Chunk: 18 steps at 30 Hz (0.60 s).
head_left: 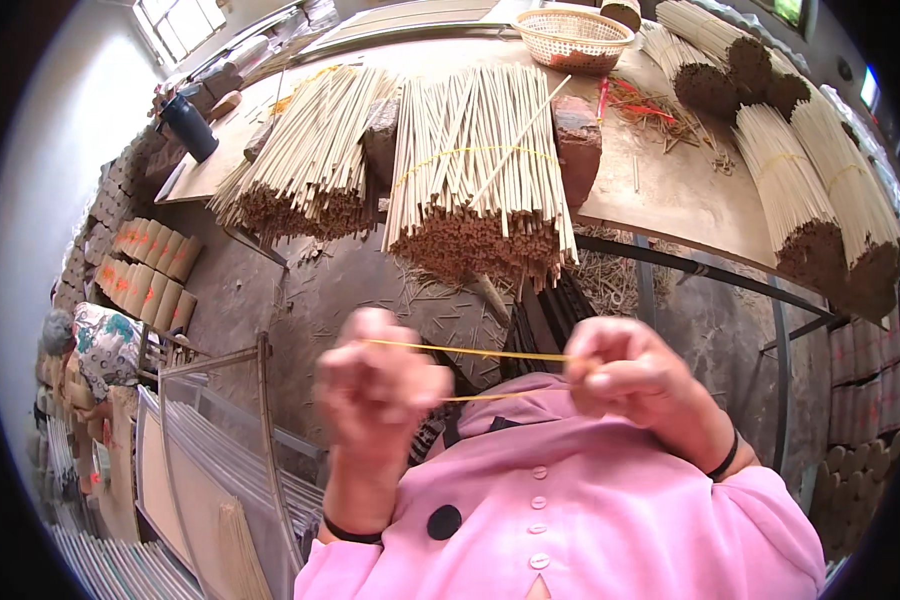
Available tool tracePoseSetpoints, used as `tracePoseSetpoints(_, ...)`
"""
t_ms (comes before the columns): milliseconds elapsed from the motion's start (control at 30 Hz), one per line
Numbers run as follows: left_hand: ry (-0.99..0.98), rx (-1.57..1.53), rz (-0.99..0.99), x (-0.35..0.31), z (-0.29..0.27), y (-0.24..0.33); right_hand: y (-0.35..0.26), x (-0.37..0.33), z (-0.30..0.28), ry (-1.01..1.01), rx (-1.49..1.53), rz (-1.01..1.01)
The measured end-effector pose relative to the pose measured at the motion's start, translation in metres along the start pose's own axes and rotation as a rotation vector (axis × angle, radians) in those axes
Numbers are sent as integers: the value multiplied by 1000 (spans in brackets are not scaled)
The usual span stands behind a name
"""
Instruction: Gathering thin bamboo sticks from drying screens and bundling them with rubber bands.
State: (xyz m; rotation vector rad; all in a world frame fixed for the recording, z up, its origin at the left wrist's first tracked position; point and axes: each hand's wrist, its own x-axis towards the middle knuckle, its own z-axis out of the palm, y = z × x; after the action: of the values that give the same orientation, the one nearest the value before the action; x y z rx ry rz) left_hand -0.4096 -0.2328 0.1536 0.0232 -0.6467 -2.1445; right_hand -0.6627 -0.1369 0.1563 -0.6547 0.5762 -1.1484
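Note:
Between my two hands a yellow rubber band [490,352] is stretched into a long loop, held in front of my chest. My left hand [375,375], slightly blurred, has its fingers curled around one end. My right hand [625,368] pinches the other end with thumb and fingers. Beyond them, at the table's near edge, lies a thick bundle of thin pale sticks [475,150] with dark brown ends toward me. A yellow band crosses that bundle, and one stick lies slantwise on top. To its left is a looser pile of similar sticks [310,150].
Brick-like blocks [575,145] flank the bundle. A woven basket [573,40] stands at the back, near red and yellow scraps [645,105]. Tied stick bundles [785,180] fill the table's right end. A dark cylindrical container [187,127] is at far left. Another person [110,345] sits at left beyond a metal frame.

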Motion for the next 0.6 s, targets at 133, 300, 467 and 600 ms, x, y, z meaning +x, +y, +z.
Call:
tracePoseSetpoints(133, -8, 440, -128, 3, 14, 14, -1, 0, -22, 414, -463, -299)
tracePoseSetpoints(300, -592, 1289, -30, 3, 53, -48, 25, 25, -32, 525, -725, -497)
tracePoseSetpoints(467, 416, 1767, 265, 8, -36, -56, 37, -4, -35, 69, -238, -35)
tracePoseSetpoints(600, 555, 434, 120, 2, -64, -77, 44, 5, -30, 31, 74, -34)
